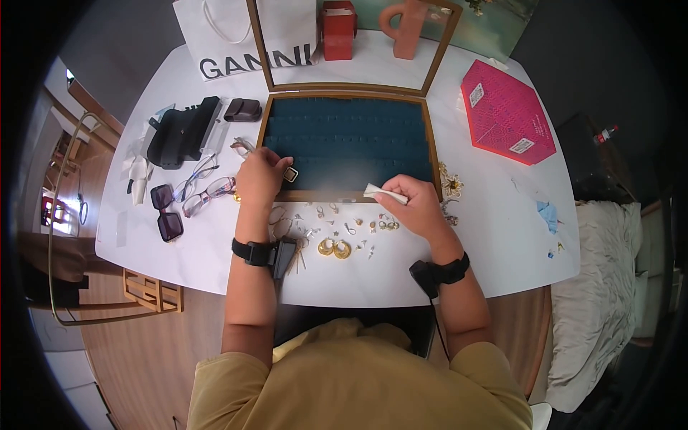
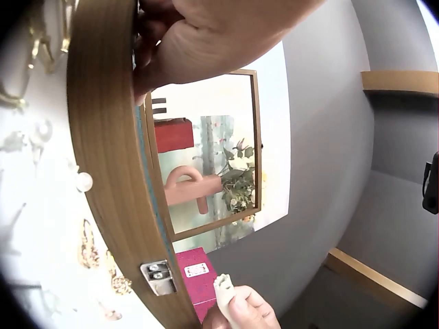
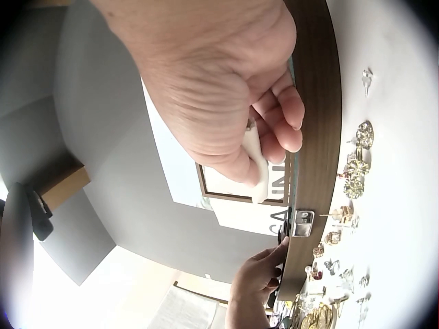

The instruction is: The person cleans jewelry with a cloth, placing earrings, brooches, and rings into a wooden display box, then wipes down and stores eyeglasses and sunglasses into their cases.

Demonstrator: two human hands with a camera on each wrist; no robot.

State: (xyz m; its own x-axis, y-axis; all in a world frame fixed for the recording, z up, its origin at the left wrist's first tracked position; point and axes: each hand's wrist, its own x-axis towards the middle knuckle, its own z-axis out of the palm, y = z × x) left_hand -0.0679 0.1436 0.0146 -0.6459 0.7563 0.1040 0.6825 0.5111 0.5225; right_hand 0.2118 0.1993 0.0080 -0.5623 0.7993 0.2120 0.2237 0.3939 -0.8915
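My left hand (image 1: 259, 175) is over the left front corner of an open jewelry box (image 1: 351, 136) with a wooden frame and dark teal lining. Its thumb and fingers pinch a small square earring (image 1: 290, 174), dark with a gold-coloured border. Above the front right part of the box, my right hand (image 1: 416, 204) holds a rolled white cloth or tissue (image 3: 254, 161) between thumb and fingers. In front of the box lie a pair of gold hoop earrings (image 1: 335, 249) and several small studs and rings. A metal clasp (image 3: 302, 223) sits on the front rim.
The glass lid (image 1: 347, 89) stands raised at the back. Sunglasses (image 1: 166, 213), clear glasses (image 1: 208, 195) and a black case (image 1: 185, 132) lie left. A pink box (image 1: 509, 112) is right; flower-shaped jewelry (image 1: 451, 183) lies beside the frame. Behind stand a white paper bag (image 1: 215, 36) and red box (image 1: 338, 32).
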